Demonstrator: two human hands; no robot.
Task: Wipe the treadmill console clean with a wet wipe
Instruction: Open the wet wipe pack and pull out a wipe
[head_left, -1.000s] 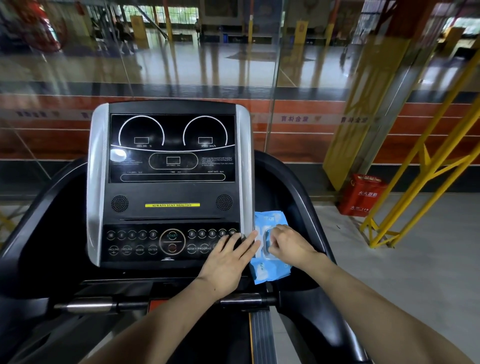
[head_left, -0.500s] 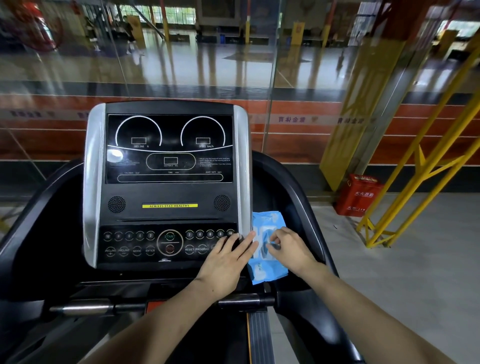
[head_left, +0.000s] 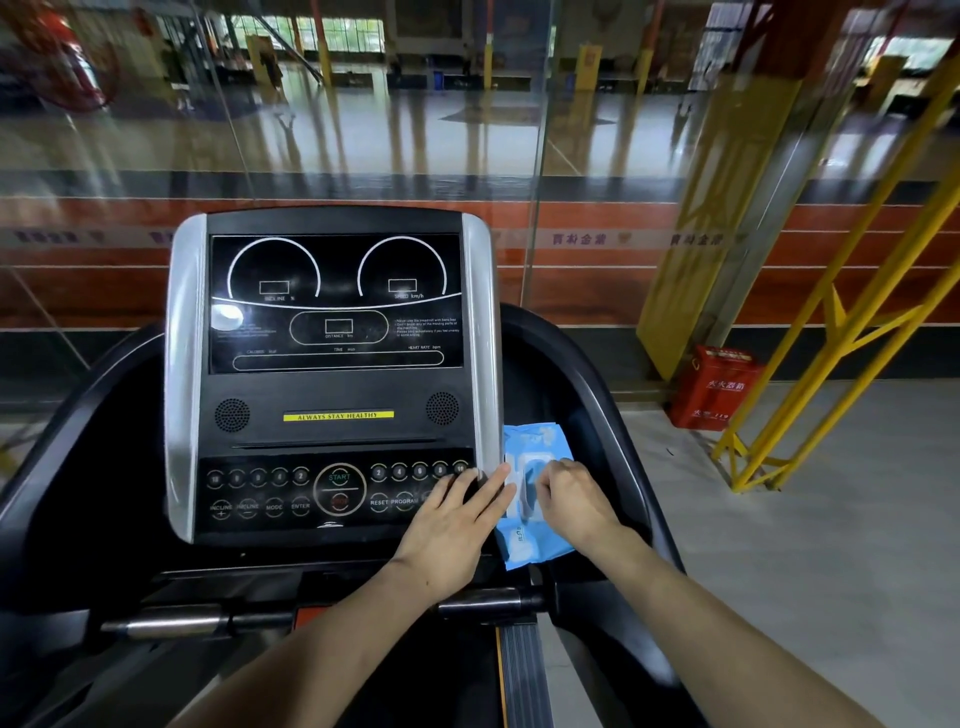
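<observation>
The treadmill console (head_left: 332, 410) is black with silver side strips, a dark screen above and a button row below. A blue wet wipe pack (head_left: 530, 551) lies in the tray just right of the console. My left hand (head_left: 452, 530) rests flat, fingers spread, across the console's lower right corner, with its fingertips on the pack's left edge. The fingers of my right hand (head_left: 576, 504) are curled on the white flap in the middle of the pack, which is lifted a little over a dark opening. No loose wipe is visible.
A glass wall (head_left: 363, 130) stands right behind the treadmill. A red box (head_left: 714, 389) sits on the floor to the right, beside a yellow steel frame (head_left: 831, 364). A metal handlebar (head_left: 171, 623) runs below the console.
My right hand's fingers have shifted slightly on the pack and the flap now shows partly lifted. My left hand has stayed in place.
</observation>
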